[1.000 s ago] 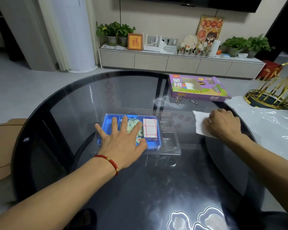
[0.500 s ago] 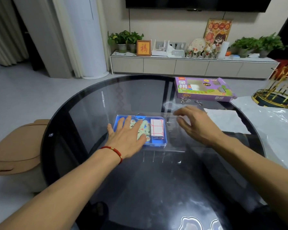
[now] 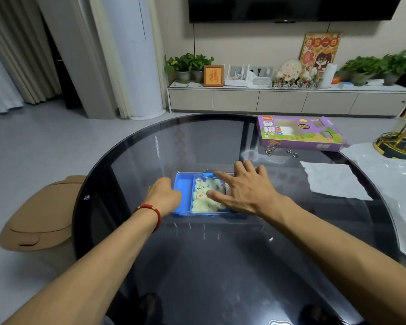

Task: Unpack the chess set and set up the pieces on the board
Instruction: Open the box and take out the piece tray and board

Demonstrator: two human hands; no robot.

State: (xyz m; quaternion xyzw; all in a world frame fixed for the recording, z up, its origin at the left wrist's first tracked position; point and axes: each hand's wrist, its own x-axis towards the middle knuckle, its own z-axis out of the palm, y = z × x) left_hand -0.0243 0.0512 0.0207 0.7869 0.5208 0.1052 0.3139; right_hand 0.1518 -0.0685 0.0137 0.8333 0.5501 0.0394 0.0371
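Left hand: the left hand (image 3: 165, 195) sits at the left end of the blue tray (image 3: 183, 195), fingers curled down over its edge; how firmly it grips cannot be told.
Right hand: the right hand (image 3: 246, 188) lies spread over the right half of the tray, fingers straight and apart, holding nothing.
Hands: near each other, not touching.
Tray: near the middle of the round dark glass tabletop (image 3: 220, 266), under a clear plastic cover.
Chess pieces: pale round chess pieces (image 3: 203, 198) heaped in the tray's middle compartment, some with red marks; the left compartment shows only blue.
Box: the purple chess box (image 3: 298, 136) lies at the far right of the tabletop.
Paper: a white sheet (image 3: 333, 180) lies right of the tray, apart from it.
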